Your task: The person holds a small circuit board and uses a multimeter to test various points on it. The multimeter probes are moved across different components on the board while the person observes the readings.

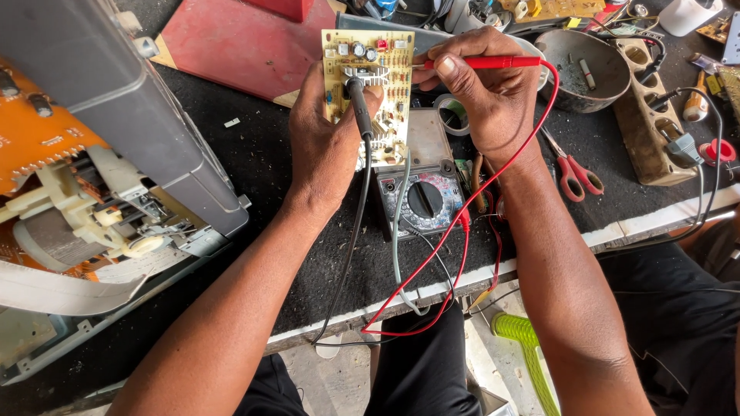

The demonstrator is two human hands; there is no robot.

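My left hand [327, 146] holds a yellow circuit board [371, 85] upright over the bench, with a black test probe [360, 108] pinned against the board's face by the thumb. My right hand [486, 92] grips a red test probe [493, 62] whose tip touches the board's right edge. Below the board lies an analogue multimeter [422, 192] with a round dial. Red and black leads [432, 262] run from it over the bench edge.
An opened grey and orange appliance [100, 154] fills the left side. Red-handled scissors [574, 173], a tape roll [455, 112], a metal bowl [597, 65] and a wooden block with holes [655, 115] lie at the right. A red panel [239, 42] sits behind.
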